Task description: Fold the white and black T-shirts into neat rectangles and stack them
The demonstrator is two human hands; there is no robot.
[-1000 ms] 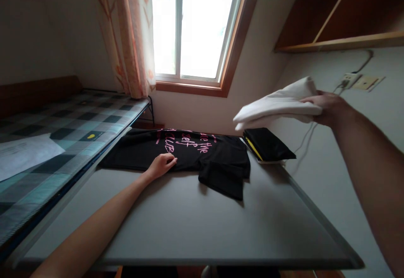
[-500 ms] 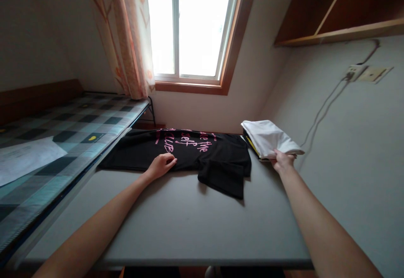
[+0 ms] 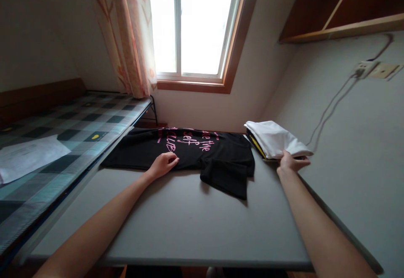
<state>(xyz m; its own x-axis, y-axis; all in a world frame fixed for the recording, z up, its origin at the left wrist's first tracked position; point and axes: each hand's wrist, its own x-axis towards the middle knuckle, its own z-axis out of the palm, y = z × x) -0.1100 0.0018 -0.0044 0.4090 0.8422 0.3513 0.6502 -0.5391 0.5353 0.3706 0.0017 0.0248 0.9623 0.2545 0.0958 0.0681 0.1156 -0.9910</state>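
Observation:
A black T-shirt (image 3: 184, 148) with pink lettering lies folded lengthwise across the table, one sleeve (image 3: 224, 179) spread toward me. My left hand (image 3: 163, 164) rests at the shirt's near edge, fingers curled in, with nothing visible in them. To the right, my right hand (image 3: 292, 163) grips the near edge of a stack of folded clothes, thumb on top and fingers at the side and underneath. A white folded garment (image 3: 274, 139) tops the stack. Black and yellow cloth (image 3: 257, 146) shows beneath it.
The grey table (image 3: 189, 227) meets the wall on the right, where a cord (image 3: 328, 105) hangs from a socket (image 3: 364, 68). A bed with a checked mattress (image 3: 104, 116) stands left, with paper (image 3: 31, 158) on it. A wooden shelf (image 3: 341, 27) juts out above right.
My right hand's fingers have reached further right along the stack's near edge. The view has shifted slightly. My left hand and the black T-shirt stay as they were.

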